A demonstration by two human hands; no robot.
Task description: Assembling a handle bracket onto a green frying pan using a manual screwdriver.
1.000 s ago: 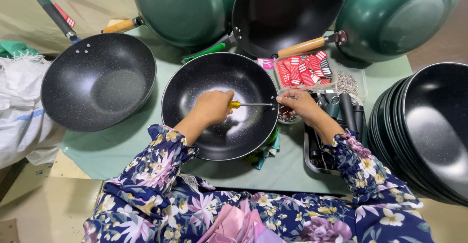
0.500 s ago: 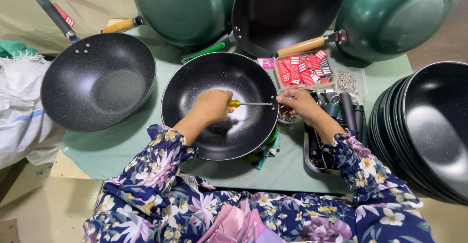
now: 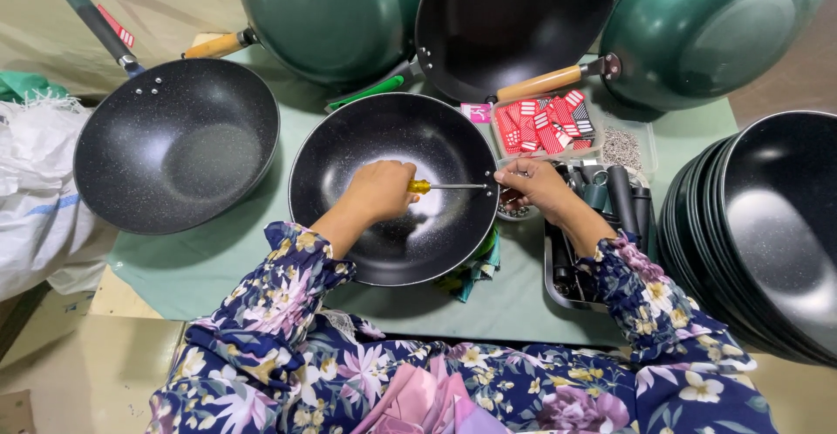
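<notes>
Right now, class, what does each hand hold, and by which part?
Left hand: screwdriver, by its yellow handle. Right hand: at the black pan's right rim; grip unclear.

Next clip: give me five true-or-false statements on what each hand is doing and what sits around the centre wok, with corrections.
1. The left hand grips a screwdriver with a yellow handle. True.
2. The screwdriver tip points at the near-right rim of the black wok. True.
3. The right hand rests flat on the table. False: it is at the wok's right rim, by the screwdriver tip.
4. The wok stack stands to the person's left. False: it is on the right.
5. The tray of red packets lies beyond the right hand. True.
</notes>
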